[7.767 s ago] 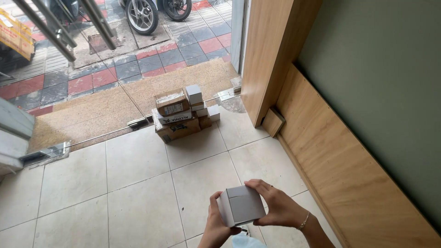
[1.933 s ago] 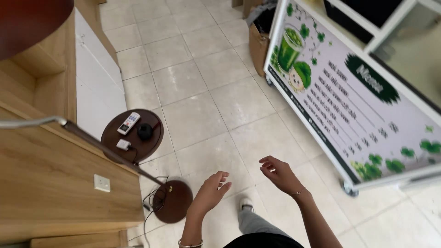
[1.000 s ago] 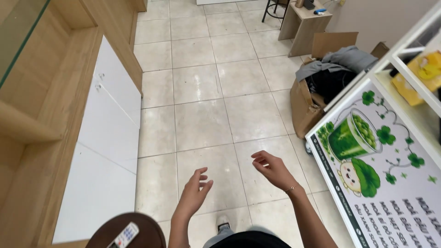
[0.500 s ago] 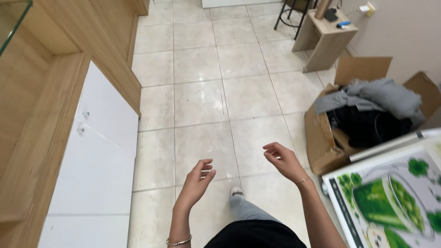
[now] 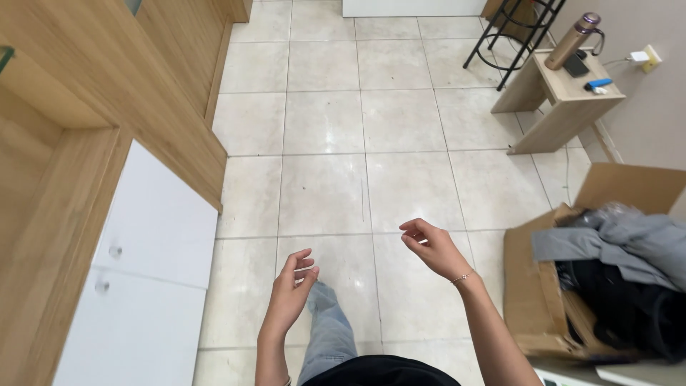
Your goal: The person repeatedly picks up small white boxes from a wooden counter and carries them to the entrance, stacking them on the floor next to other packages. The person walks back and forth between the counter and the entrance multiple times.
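Both hands empty, raised in front of the body over the pale tiled floor [image 5: 325, 121]. Left hand [image 5: 291, 289]: fingers loosely curled, thumb and fingers apart, nothing between them. Right hand [image 5: 431, 244]: held a little higher and further forward, fingers bent inward, likewise holding nothing; a thin bracelet [image 5: 463, 277] sits at the wrist. The hands are apart from each other, touching nothing.

Below the left hand, a leg in light jeans [image 5: 329, 336] steps forward over the tiles.

To the person's right, near the right forearm, an open cardboard box [image 5: 537, 300] stuffed with grey and black clothing [image 5: 629, 243]. Farther off on that side, a small wooden side table [image 5: 564, 100] against the wall with a metal flask [image 5: 572, 41] on it; a black stool [image 5: 511, 28] just beyond.

To the left, white cabinet doors [image 5: 153, 264] set in a wooden counter [image 5: 107, 93].
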